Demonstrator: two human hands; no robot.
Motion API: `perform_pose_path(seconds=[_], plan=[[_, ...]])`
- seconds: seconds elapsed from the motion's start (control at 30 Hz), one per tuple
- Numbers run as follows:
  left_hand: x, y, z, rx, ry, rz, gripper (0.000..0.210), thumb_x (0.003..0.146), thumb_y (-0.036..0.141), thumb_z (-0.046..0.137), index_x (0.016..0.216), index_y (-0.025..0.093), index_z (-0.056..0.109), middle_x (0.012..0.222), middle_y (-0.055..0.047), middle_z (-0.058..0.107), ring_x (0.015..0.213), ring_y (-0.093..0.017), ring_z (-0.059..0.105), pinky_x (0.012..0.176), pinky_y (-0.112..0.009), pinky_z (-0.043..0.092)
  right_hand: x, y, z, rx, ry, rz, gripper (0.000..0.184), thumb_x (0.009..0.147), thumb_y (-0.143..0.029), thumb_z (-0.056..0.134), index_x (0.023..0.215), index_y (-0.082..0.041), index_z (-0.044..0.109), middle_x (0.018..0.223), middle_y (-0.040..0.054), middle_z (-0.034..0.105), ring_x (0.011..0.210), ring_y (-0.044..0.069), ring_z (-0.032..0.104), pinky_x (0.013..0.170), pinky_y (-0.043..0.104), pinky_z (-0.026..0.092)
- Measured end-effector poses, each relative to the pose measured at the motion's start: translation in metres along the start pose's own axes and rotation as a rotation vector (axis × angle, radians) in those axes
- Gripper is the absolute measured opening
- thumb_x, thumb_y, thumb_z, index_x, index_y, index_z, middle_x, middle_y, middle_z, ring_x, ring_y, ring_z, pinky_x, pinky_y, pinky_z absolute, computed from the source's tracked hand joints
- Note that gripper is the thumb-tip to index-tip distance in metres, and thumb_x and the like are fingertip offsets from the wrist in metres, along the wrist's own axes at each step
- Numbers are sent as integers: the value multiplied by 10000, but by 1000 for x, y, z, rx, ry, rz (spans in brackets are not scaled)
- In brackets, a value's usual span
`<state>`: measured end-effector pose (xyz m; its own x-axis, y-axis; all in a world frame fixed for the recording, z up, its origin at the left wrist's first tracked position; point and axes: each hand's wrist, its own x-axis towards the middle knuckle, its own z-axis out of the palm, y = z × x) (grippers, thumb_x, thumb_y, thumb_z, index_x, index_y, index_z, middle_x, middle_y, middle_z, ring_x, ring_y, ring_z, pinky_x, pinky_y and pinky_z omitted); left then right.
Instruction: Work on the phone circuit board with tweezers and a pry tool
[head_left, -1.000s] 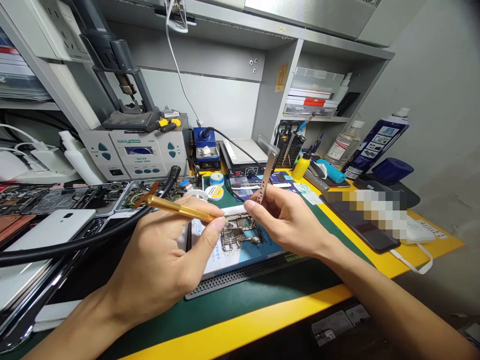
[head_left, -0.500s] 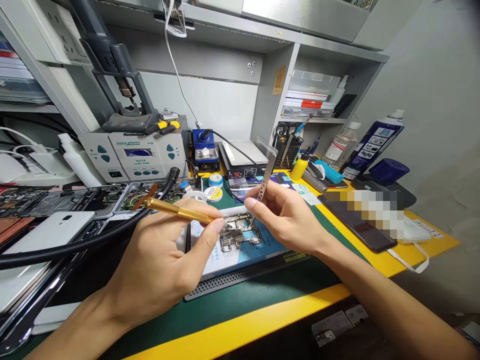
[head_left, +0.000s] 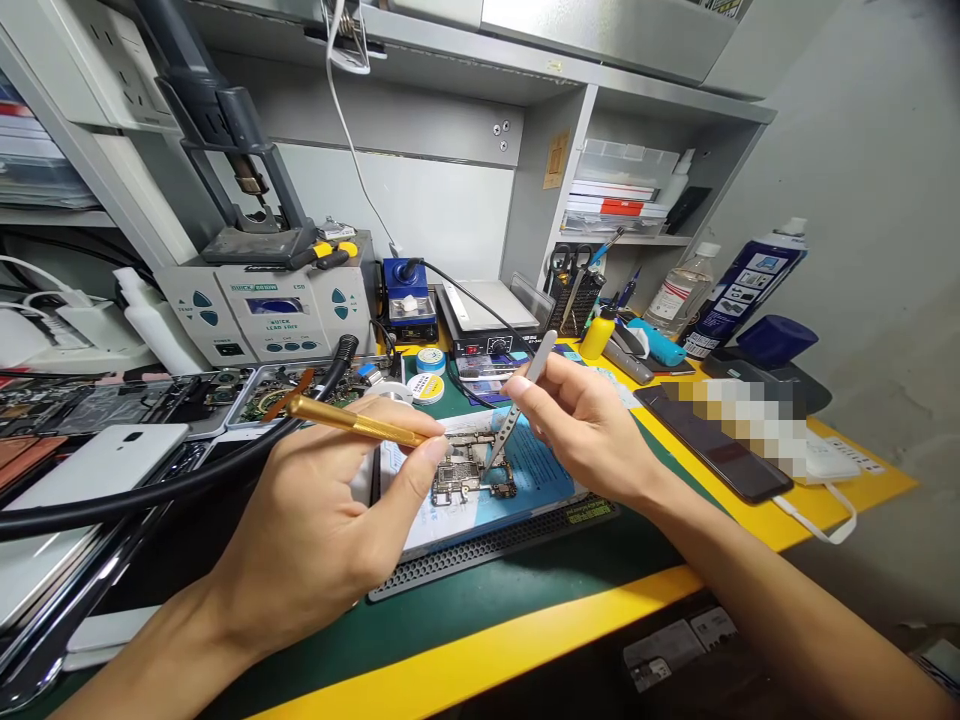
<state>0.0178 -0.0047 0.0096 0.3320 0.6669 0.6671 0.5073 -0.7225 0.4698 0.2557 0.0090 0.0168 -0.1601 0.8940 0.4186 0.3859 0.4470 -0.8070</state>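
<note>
"Grey shelving (head_left: 544,165) stands behind a yellow desk (head_left: 450,672), with a green mat (head_left: 555,585) laid over much of the top. What sits on the mat?"

"A blue-and-white box (head_left: 536,490), flat, close in front of the person, with a grey perforated strip (head_left: 487,550) along its near side. A circuit board (head_left: 459,474) lies on top of the box, between the two hands."

"And the left hand (head_left: 341,500)?"

"Pinching a gold pen-like tool (head_left: 360,420) between thumb and forefinger, the other fingers mostly out of sight. Its shaft slopes down to the right, and its working end is at the board's left side. Whether it touches, I can't tell."

"How about the right hand (head_left: 592,425)?"

"That one pinches metal tweezers (head_left: 507,428) between thumb and fingers. They lean, points down and to the left, over the board's right part. The points are too small for me to say if they meet it, or each other."

"Anything nearby?"

"A black hose (head_left: 187,487) runs behind the left wrist. Beyond it stands a soldering station (head_left: 277,310). Over on the right, a dark phone (head_left: 697,435) lies on the desk, and a small yellow bottle (head_left: 598,336) stands farther back."
</note>
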Motion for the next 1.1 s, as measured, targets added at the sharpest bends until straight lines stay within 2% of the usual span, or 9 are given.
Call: perform_pose_path(seconds=[0.17,0.3,0.37,0.47,0.67,0.77,0.87,1.03,1.1], plan=[[3,2,0,-13,6,-7,70,929,283,650,972,273,705,940,61,757,864,-127,709,864,-247,555,1,2,0,22,42,-14,334,1075,-431,499,805,-239,458,631,-71,429,506,103,396,484,271,337],[1,0,-1,-11,0,-2,74,931,273,651,984,269,702,957,56,757,890,-125,708,884,-243,549,4,2,-4,-82,136,-66,288,1082,-394,486,834,-253,447,636,-62,416,518,119,415,490,289,328],[0,0,-1,-11,-6,1,74,929,273,653,985,268,702,962,51,758,895,-133,711,885,-255,552,6,-5,-6,-160,139,-100,229,1075,-342,491,865,-258,459,637,-53,432,523,131,412,496,303,314],[0,-1,-1,-9,-9,5,78,930,269,651,992,271,700,967,44,756,894,-144,712,874,-274,560,12,-20,-8,-274,91,-154,173,1043,-274,513,881,-263,454,628,-50,443,508,134,377,497,320,289],[0,-1,1,-10,-10,6,80,939,267,638,994,269,697,963,33,748,903,-146,704,878,-287,554,18,-36,-7,-443,-43,-164,279,952,-174,574,803,-271,359,537,-89,359,485,119,243,486,327,184],[1,-2,0,-19,-3,14,83,941,258,633,991,261,699,955,30,749,899,-143,705,870,-282,550,17,-31,-9,-477,-55,-135,274,972,-201,557,786,-264,366,562,-85,353,502,116,246,491,320,187],[2,-1,0,-37,3,24,69,939,248,639,978,258,695,939,33,747,889,-136,705,856,-268,551,15,-26,-14,-484,-104,-89,259,999,-275,552,769,-246,436,603,-69,377,529,115,301,493,300,223],[2,-1,-1,-40,1,30,69,937,247,635,974,253,692,949,34,744,898,-124,705,862,-241,547,13,-21,-25,-466,-242,59,379,959,-379,656,677,-232,448,570,-70,383,501,105,316,443,277,205],[1,-2,-1,-35,6,35,68,940,246,628,965,249,692,939,35,744,891,-122,705,862,-236,548,12,-19,-32,-440,-273,124,354,964,-394,650,699,-228,485,566,-66,423,485,106,353,429,270,217]])
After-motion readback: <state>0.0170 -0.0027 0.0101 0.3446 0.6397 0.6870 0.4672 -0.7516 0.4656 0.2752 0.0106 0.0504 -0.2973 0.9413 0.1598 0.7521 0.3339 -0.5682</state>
